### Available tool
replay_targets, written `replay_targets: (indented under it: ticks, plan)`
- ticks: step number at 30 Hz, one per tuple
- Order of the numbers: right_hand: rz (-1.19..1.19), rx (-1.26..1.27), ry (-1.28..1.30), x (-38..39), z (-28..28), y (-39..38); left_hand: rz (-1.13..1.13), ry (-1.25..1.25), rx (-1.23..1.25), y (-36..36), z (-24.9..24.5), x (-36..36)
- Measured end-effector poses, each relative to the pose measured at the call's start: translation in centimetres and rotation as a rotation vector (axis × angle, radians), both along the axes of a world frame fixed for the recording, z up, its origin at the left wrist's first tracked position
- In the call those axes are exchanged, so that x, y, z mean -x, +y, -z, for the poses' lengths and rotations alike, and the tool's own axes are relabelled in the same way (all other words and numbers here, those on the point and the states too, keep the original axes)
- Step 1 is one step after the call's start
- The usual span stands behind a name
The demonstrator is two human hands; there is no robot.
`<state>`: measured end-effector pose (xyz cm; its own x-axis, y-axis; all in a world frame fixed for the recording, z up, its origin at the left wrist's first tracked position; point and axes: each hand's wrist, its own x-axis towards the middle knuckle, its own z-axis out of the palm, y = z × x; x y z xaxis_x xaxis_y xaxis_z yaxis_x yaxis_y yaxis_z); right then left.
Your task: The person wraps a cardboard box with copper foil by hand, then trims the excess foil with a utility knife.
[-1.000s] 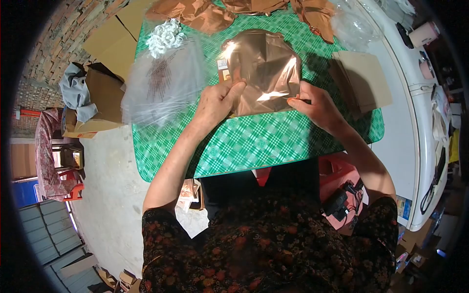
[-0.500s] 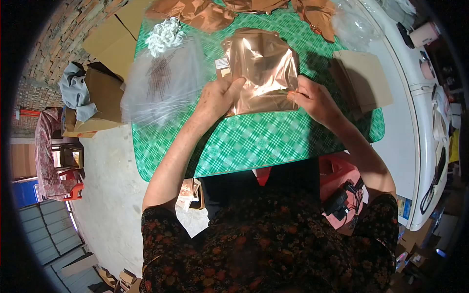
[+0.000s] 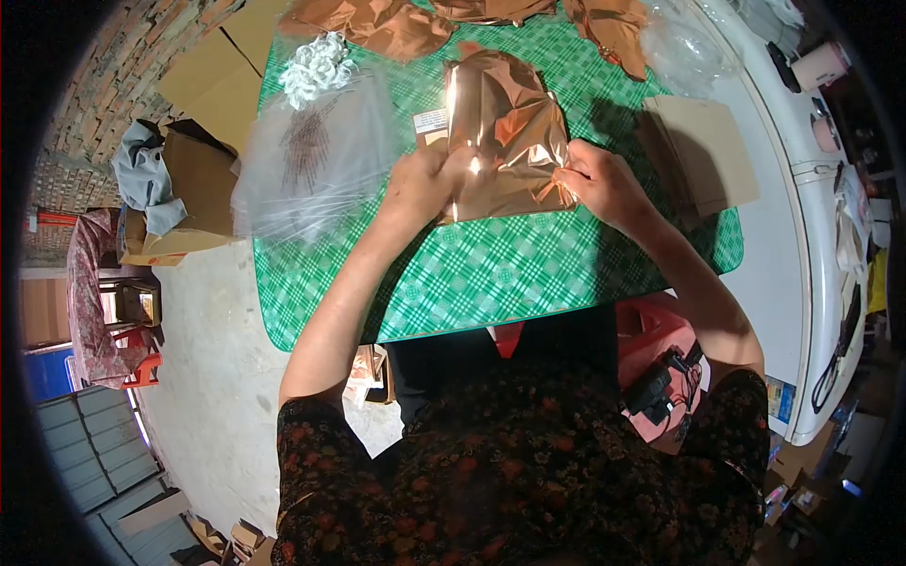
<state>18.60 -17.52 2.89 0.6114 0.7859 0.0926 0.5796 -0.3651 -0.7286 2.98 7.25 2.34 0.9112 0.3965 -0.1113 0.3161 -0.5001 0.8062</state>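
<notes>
A shiny copper-coloured folded piece (image 3: 514,141), like thin metallic cloth or foil, lies on the green checked tabletop (image 3: 444,283) in front of me. My left hand (image 3: 425,181) is closed on its left edge, with the thumb on top. At the lower right corner, my right hand (image 3: 604,184) pinches the material between thumb and fingers, and it wrinkles there. A card with a white printed label (image 3: 431,123) sticks out past the left edge, just above my left hand. What lies under the copper layer is hidden.
Left of my hands lies a stack of clear plastic bags (image 3: 321,160), with a bunch of white cords (image 3: 319,71) above it. Brown cardboard sheets (image 3: 708,151) lie at the right. More copper-coloured pieces (image 3: 396,28) are along the far edge, near clear plastic (image 3: 689,57).
The copper-coloured piece has become more wrinkled on its right side, and its left part has bulged into an upright fold. Both hands stay nearly in place, the left shifting slightly right.
</notes>
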Motion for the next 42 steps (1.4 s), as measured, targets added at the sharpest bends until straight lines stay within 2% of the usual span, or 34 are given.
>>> replay_targets:
  ticks: [2,5,9,14,17,21,30,35,39,42]
  plan:
    - [0.007,0.019,0.014,-0.2,0.4,0.1,0.012,-0.008,0.174,0.4,0.0,0.9]
    - [-0.004,-0.026,0.017,-0.5,1.2,0.0,0.089,-0.032,0.074,0.7,-0.4,2.8]
    - [0.000,0.043,0.014,-0.4,0.6,0.1,0.088,0.071,0.019,-0.2,-1.9,4.9]
    - [0.000,0.094,0.001,-0.7,0.6,0.1,0.072,0.130,-0.193,-1.2,-2.4,4.0]
    - [0.001,0.004,-0.029,-0.9,1.5,0.1,0.064,0.136,-0.312,-1.9,-2.1,3.6]
    - [-0.011,0.073,0.082,-0.9,0.7,0.3,0.031,0.104,-0.442,-2.3,-1.0,3.4]
    - [-0.051,0.045,0.083,-2.3,2.6,0.5,0.051,0.098,-0.491,-2.8,-1.8,3.2]
    - [-0.042,0.066,0.069,-2.7,2.7,0.5,0.004,0.030,-0.373,-2.2,-0.3,3.6]
    - [-0.010,0.092,0.102,-2.3,1.9,0.6,-0.007,0.056,-0.278,-2.6,-1.7,4.0]
    - [-0.008,0.102,0.105,-2.3,1.7,0.6,0.021,0.012,-0.298,-2.0,-0.6,4.2]
